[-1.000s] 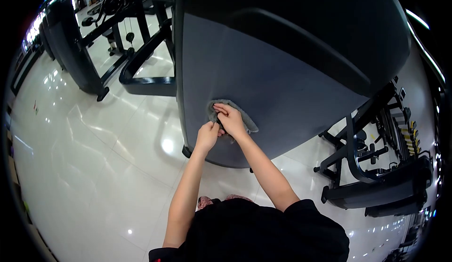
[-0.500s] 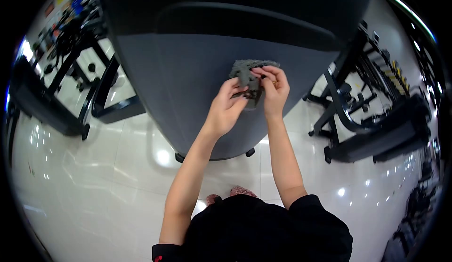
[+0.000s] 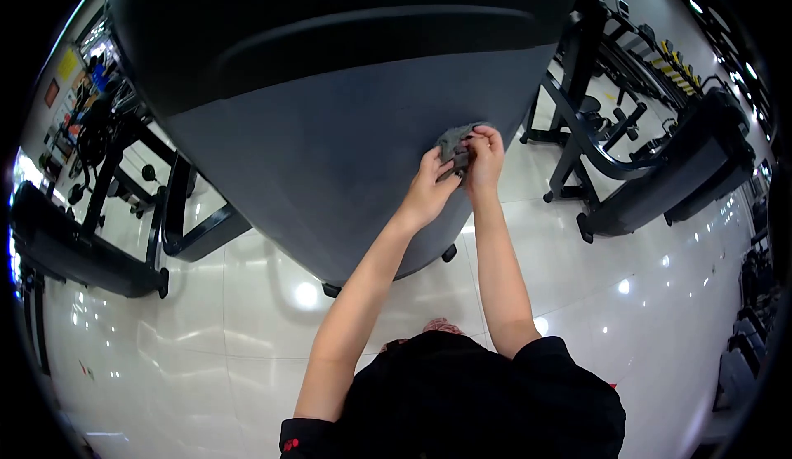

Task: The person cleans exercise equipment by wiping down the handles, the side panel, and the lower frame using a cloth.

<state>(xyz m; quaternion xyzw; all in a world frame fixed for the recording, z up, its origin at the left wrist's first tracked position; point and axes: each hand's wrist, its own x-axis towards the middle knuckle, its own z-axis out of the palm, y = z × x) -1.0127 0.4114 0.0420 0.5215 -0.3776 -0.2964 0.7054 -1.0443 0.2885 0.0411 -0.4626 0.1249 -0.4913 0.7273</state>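
Note:
A crumpled grey cloth [image 3: 453, 142] is bunched between my two hands, in front of the large grey panel [image 3: 330, 145] of a gym machine. My left hand [image 3: 428, 185] is closed on the cloth's lower left side. On the other side, my right hand [image 3: 485, 160] pinches its right edge with bent fingers. The cloth lies close to the panel's right part; whether it touches the surface I cannot tell. Part of it is hidden behind my fingers.
A black-framed gym machine [image 3: 198, 236] stands on the left. Another machine [image 3: 668, 170] is on the right, with racks of weights [image 3: 678, 67] behind it. The shiny tiled floor [image 3: 190, 327] reflects the lights. The panel's machine rests on small black feet [image 3: 331, 290].
My hands have drawn closer together and the cloth is more bunched up. They are now nearer the panel's right edge, and the whole view has turned.

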